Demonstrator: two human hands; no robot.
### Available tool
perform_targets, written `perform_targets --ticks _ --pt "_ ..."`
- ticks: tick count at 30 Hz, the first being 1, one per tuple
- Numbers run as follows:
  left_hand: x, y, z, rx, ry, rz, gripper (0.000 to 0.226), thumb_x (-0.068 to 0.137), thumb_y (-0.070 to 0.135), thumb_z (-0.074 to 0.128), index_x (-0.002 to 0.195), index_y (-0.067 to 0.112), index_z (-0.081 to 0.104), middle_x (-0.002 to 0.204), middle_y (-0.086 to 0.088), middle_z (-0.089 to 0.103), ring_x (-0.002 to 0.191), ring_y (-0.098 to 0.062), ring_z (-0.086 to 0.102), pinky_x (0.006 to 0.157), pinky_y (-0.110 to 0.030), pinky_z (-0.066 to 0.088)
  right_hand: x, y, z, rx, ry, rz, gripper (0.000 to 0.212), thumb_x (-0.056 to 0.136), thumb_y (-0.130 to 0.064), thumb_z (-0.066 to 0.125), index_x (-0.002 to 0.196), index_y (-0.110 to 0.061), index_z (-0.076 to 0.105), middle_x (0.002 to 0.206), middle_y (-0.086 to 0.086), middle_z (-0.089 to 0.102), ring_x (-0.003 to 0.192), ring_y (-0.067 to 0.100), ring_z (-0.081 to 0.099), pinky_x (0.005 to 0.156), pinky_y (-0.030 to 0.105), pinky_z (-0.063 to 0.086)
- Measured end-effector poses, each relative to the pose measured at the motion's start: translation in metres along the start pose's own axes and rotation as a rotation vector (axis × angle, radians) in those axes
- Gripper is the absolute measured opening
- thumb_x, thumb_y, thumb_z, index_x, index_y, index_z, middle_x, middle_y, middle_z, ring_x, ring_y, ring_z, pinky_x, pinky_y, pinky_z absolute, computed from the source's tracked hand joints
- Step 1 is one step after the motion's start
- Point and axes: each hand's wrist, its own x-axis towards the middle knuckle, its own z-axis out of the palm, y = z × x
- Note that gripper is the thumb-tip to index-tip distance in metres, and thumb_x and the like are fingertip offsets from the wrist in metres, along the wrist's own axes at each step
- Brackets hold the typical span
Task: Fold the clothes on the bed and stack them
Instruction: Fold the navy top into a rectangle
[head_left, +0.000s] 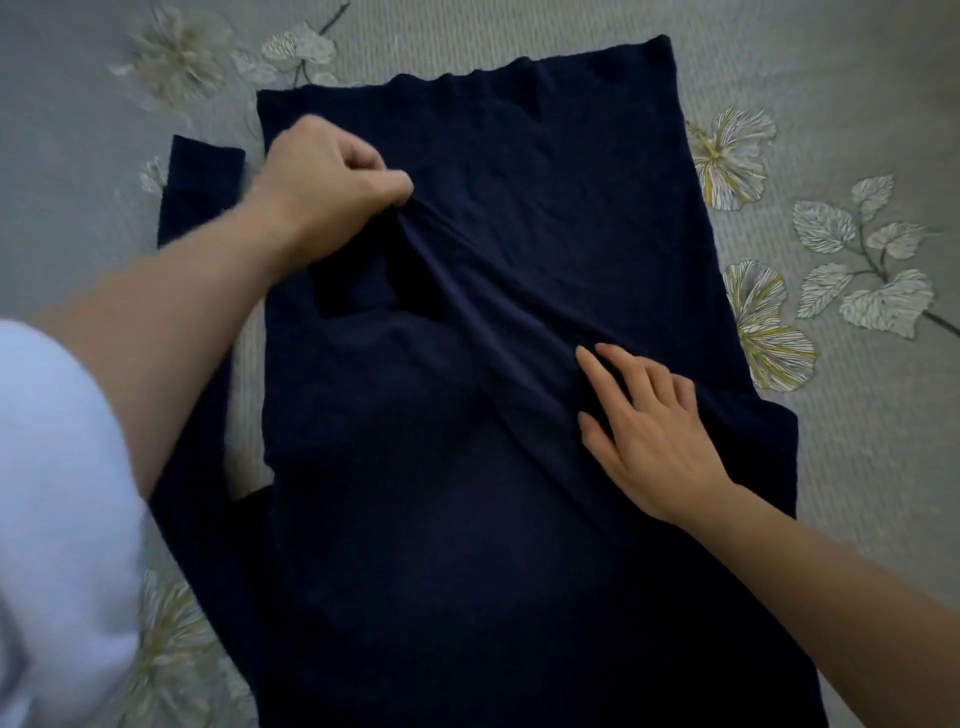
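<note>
Dark navy knit garment (519, 156) spread flat on grey leaf-printed bed cover (857, 467). Left hand (322, 187) pinching raised fold; right hand (644, 431) apart, fingers straight, pressing cloth. Near hem cut off; sleeve (202, 176) possibly continuing under left forearm (197, 312).

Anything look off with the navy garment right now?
Yes: the navy garment is not flat. A bunched ridge runs diagonally from the left hand, which pinches it, down to the right hand resting flat on it. No damage shows.
</note>
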Motion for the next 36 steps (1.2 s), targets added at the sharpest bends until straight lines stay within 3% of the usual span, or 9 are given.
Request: perform_targets --ticks 2,7,11,15,20,24,27,31,36 --pt "0.015 -0.012 -0.002 0.011 -0.088 -0.085 0.014 0.075 0.032 0.073 0.081 0.019 0.069 0.072 0.005 0.062 0.07 -0.01 0.058 0.071 -0.025 0.05 -0.005 0.0 0.003 -0.019 -0.027 0.006 0.061 0.093 -0.046 0.031 0.147 -0.017 0.034 0.146 0.006 0.04 0.126 0.022 0.034 0.099 0.04 0.028" --pt "-0.006 -0.07 0.03 0.001 -0.132 -0.351 0.066 0.076 0.045 0.075 0.13 0.017 0.05 0.126 -0.003 0.054 0.114 -0.022 0.054 0.1 -0.036 0.044 -0.008 -0.011 0.008 -0.041 -0.057 0.039 0.064 0.091 -0.052 0.032 0.148 -0.024 0.032 0.151 0.009 0.033 0.133 0.024 0.029 0.101 0.041 0.021" --pt "-0.008 -0.093 0.033 -0.225 0.017 -0.351 0.056 0.075 0.014 0.078 0.125 0.022 0.053 0.123 -0.01 0.056 0.111 -0.022 0.057 0.098 -0.037 0.048 -0.007 -0.012 0.009 -0.075 -0.072 0.045 0.066 0.091 -0.055 0.031 0.149 -0.026 0.029 0.154 0.009 0.029 0.136 0.025 0.027 0.102 0.042 0.02" --pt "-0.006 -0.087 0.02 -0.143 0.209 -0.244 0.051 0.081 0.014 0.071 0.126 0.022 0.05 0.094 0.003 0.057 0.09 -0.013 0.056 0.079 -0.021 0.047 -0.008 -0.017 0.008 -0.085 -0.1 0.061 0.07 0.09 -0.062 0.027 0.151 -0.027 0.024 0.156 0.01 0.024 0.139 0.027 0.022 0.106 0.043 0.016" --pt "-0.051 -0.112 0.01 0.215 0.213 -0.143 0.051 0.088 0.025 0.06 0.136 0.022 0.043 0.134 -0.012 0.043 0.126 -0.03 0.035 0.102 -0.041 0.032 0.001 -0.051 0.005 -0.083 -0.138 -0.157 0.065 0.093 -0.06 0.025 0.152 -0.032 0.018 0.161 0.002 0.01 0.148 0.022 0.003 0.117 0.046 0.004" --pt "-0.105 -0.157 -0.013 0.244 0.374 -0.386 0.058 0.087 0.027 0.061 0.139 0.017 0.037 0.14 -0.016 0.033 0.129 -0.035 0.028 0.105 -0.044 0.026 0.017 -0.094 0.011 -0.04 -0.139 -0.201 0.066 0.096 -0.055 0.024 0.152 -0.019 0.019 0.16 0.001 0.01 0.148 0.019 0.001 0.119 0.041 0.0" --pt "-0.135 -0.189 -0.023 0.203 0.201 -0.549 0.076 0.082 0.044 0.066 0.142 0.016 0.03 0.14 -0.016 0.025 0.131 -0.033 0.025 0.108 -0.047 0.028 0.017 -0.131 0.016 0.015 -0.105 -0.26 0.067 0.095 -0.048 0.032 0.151 -0.012 0.023 0.16 0.004 0.016 0.148 0.018 0.006 0.119 0.04 0.005" --pt "-0.152 -0.194 -0.016 0.367 0.086 -0.434 0.092 0.074 0.068 0.057 0.143 0.015 0.028 0.138 -0.009 0.023 0.129 -0.03 0.025 0.101 -0.05 0.037 0.008 -0.185 0.028 0.02 -0.15 -0.494 0.067 0.092 -0.046 0.04 0.15 -0.016 0.026 0.159 0.004 0.021 0.147 0.021 0.012 0.118 0.041 0.012" --pt "-0.162 -0.185 0.0 0.516 0.147 -0.224 0.056 0.084 0.038 0.056 0.132 0.012 0.045 0.134 -0.008 0.038 0.117 -0.027 0.04 0.083 -0.043 0.043 0.002 -0.219 0.041 0.02 -0.214 -0.46 0.069 0.09 -0.045 0.038 0.151 -0.017 0.025 0.158 0.003 0.023 0.147 0.02 0.014 0.117 0.041 0.012"
